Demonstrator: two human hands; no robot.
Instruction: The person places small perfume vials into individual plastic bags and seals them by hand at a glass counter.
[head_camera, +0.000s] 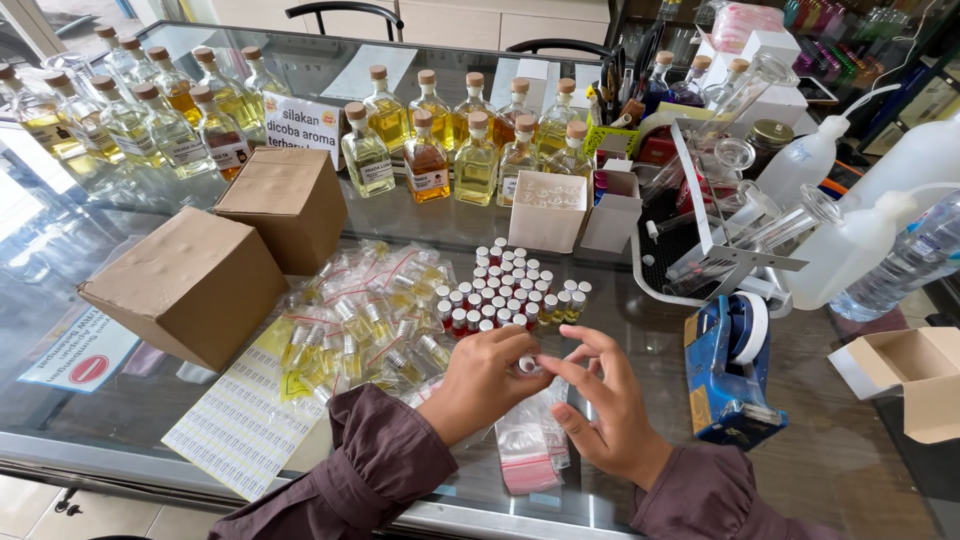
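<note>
My left hand (482, 378) and my right hand (610, 405) meet over the glass counter (820, 440), both pinching a small white-capped vial (527, 364) between the fingertips. Under my hands lie small clear zip bags with red strips (530, 450). Just beyond stands a cluster of several tiny vials with white and red caps (510, 290). To the left is a heap of bagged vials with yellow liquid (370, 320). Both sleeves are dark purple.
Two brown cardboard boxes (190, 285) sit at left, a sheet of small labels (245, 415) in front. A blue tape dispenser (730, 370) stands at right, an open small carton (905, 375) beyond it. Rows of corked bottles (450, 140), glass cylinders on a tray (740, 215) and white squeeze bottles (850, 245) are behind.
</note>
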